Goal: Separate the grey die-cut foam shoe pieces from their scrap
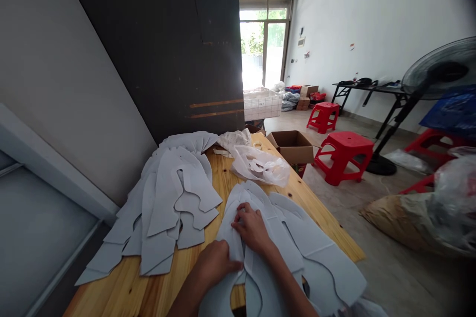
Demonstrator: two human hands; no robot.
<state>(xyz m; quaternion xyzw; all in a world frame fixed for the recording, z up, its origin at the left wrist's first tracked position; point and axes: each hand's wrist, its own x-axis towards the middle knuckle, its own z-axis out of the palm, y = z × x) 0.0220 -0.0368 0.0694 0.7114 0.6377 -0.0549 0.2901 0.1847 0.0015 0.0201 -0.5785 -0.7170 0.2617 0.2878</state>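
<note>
Gripping grey fabric cutouts [316,252] running away from me in my right hand [252,228], my nearer left hand's [217,262] grip hidden.

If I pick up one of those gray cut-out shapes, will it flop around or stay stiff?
The pale grey felt-like pieces will probably flop, since those under the right hand seem to bend and drape. They look thin, so they likely feel light. They probably won't roll, because they lie flat on the wooden table.
</note>
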